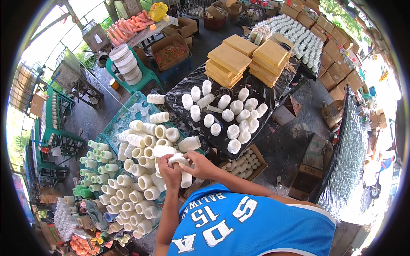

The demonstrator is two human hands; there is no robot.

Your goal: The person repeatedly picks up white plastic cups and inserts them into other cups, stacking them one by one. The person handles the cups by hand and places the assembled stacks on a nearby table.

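My left hand [170, 171] and my right hand [200, 165] meet over the pile, fingers closed around a small white wax-like piece [177, 159]. Its exact kind is partly hidden by the fingers. Below and around the hands lie many hollow cream-white cylinders [145, 181], most with their round openings facing up or toward me. Another white cylinder [189, 144] lies just beyond my right hand. To the right, several solid-looking white lumpy cylinders [237, 107] stand and lie on a table covered in black plastic [183, 115].
Yellow slabs [228, 57] are stacked on the black table. Under its near edge sits a carton of white pieces [246, 164]. Pale green cylinders [101, 167] lie at the left. A green chair [141, 79] bears white spools [126, 64]. Glass-like jars [294, 34] fill a far-right table.
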